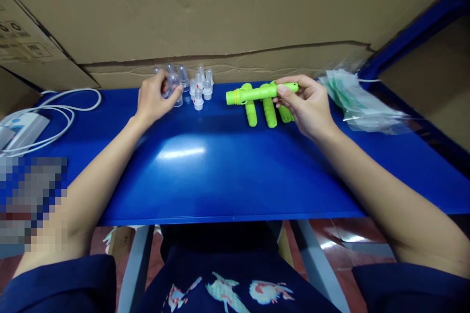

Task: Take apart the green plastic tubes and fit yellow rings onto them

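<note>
My right hand (308,105) is closed around a bright green plastic tube (257,92) with a threaded end that points left, held just above the blue table (220,166). Under it lie three more green tubes (269,113) side by side. My left hand (154,97) is at the back left, its fingers pinched on a clear plastic cup (175,85) at the edge of a cluster of small clear cups with white bases (200,90).
Clear plastic bags with greenish contents (362,102) lie at the back right. A white cable (66,107) and a white device (22,129) sit at the left. Cardboard sheets (220,14) stand behind the table.
</note>
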Action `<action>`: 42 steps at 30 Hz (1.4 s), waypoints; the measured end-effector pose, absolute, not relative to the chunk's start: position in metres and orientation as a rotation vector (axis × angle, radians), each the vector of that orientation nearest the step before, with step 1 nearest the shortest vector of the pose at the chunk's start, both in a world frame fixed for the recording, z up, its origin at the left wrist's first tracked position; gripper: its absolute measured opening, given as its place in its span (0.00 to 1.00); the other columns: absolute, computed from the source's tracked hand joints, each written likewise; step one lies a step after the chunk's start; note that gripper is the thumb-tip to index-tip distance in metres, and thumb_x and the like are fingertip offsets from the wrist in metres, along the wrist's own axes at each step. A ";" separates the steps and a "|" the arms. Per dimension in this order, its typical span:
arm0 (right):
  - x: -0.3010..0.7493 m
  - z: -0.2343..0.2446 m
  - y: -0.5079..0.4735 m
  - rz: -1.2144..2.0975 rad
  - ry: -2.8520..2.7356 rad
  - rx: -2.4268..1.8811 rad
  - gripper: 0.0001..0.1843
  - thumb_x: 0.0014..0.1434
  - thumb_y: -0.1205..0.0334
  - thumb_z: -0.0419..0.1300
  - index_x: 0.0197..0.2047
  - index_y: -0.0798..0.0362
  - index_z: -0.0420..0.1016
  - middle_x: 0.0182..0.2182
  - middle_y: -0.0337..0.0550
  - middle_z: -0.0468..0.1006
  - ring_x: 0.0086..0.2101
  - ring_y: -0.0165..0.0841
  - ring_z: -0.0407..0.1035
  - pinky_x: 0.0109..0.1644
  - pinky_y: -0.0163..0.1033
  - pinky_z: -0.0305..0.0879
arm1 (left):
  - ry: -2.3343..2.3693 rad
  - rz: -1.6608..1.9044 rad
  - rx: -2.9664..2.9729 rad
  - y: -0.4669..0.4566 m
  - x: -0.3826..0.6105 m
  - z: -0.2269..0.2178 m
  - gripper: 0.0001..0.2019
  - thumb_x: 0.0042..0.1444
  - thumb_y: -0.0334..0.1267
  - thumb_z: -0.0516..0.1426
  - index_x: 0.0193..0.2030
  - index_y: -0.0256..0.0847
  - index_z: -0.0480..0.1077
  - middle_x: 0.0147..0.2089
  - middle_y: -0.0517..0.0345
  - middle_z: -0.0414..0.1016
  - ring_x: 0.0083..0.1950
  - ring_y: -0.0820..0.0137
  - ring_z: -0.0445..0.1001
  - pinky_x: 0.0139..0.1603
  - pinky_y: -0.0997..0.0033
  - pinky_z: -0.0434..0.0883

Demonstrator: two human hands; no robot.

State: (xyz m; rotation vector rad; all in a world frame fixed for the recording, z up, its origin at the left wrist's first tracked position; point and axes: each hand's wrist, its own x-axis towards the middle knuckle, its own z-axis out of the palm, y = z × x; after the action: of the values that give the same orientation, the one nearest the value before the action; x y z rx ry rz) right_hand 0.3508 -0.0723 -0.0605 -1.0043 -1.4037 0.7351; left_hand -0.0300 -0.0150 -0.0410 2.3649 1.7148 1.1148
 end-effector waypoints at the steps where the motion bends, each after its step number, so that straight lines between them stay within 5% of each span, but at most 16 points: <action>1: 0.350 -0.060 -0.073 0.726 -1.408 -1.009 0.29 0.51 0.32 0.76 0.45 0.45 0.83 0.35 0.41 0.82 0.32 0.36 0.78 0.41 0.46 0.82 | 1.750 1.019 2.400 -0.015 -0.033 -0.042 0.18 0.65 0.56 0.63 0.41 0.43 0.71 0.37 0.54 0.76 0.47 0.58 0.80 0.52 0.59 0.73; 7: 0.348 -0.058 -0.076 0.708 -1.459 -1.015 0.29 0.52 0.31 0.76 0.44 0.45 0.82 0.34 0.41 0.82 0.32 0.35 0.78 0.42 0.47 0.82 | 1.801 0.898 2.361 -0.009 -0.039 -0.049 0.19 0.62 0.50 0.65 0.53 0.39 0.75 0.40 0.50 0.82 0.43 0.59 0.81 0.54 0.58 0.76; 13: 0.345 -0.055 -0.079 0.716 -1.479 -1.025 0.30 0.51 0.30 0.76 0.44 0.46 0.82 0.35 0.41 0.82 0.32 0.35 0.77 0.41 0.47 0.81 | 1.694 1.006 2.297 -0.007 -0.033 -0.057 0.27 0.60 0.45 0.67 0.61 0.40 0.67 0.41 0.51 0.84 0.38 0.62 0.81 0.49 0.59 0.78; 20: 0.343 -0.053 -0.080 0.719 -1.466 -1.028 0.30 0.50 0.30 0.76 0.43 0.45 0.81 0.37 0.42 0.82 0.33 0.36 0.77 0.41 0.47 0.79 | 1.700 0.784 2.481 -0.021 -0.026 -0.052 0.08 0.62 0.43 0.63 0.43 0.42 0.76 0.40 0.52 0.84 0.43 0.59 0.83 0.49 0.62 0.75; 26: 0.343 -0.053 -0.079 0.709 -1.454 -1.046 0.31 0.48 0.29 0.76 0.42 0.44 0.82 0.36 0.41 0.82 0.32 0.36 0.77 0.41 0.48 0.80 | 1.686 0.581 2.585 -0.026 -0.022 -0.048 0.17 0.66 0.44 0.57 0.55 0.42 0.81 0.55 0.48 0.85 0.51 0.55 0.82 0.48 0.61 0.74; 34: 0.343 -0.052 -0.080 0.707 -1.458 -1.023 0.30 0.49 0.30 0.76 0.42 0.45 0.82 0.36 0.41 0.83 0.32 0.35 0.78 0.41 0.47 0.81 | 1.608 0.492 2.609 -0.028 -0.006 -0.045 0.18 0.64 0.54 0.61 0.39 0.42 0.83 0.41 0.51 0.86 0.43 0.57 0.82 0.41 0.64 0.69; 42: 0.342 -0.052 -0.079 0.697 -1.454 -1.025 0.31 0.48 0.29 0.76 0.42 0.44 0.82 0.36 0.41 0.83 0.32 0.36 0.78 0.39 0.47 0.80 | 1.757 0.462 2.511 -0.021 0.031 -0.043 0.16 0.69 0.46 0.57 0.42 0.39 0.83 0.43 0.45 0.87 0.45 0.52 0.83 0.43 0.60 0.70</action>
State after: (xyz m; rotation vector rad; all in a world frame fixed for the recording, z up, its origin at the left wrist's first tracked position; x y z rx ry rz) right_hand 0.3423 -0.0790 -0.0517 -1.0250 -1.4539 0.6974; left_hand 0.0314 -0.0214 -0.0428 2.5113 1.7566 0.4620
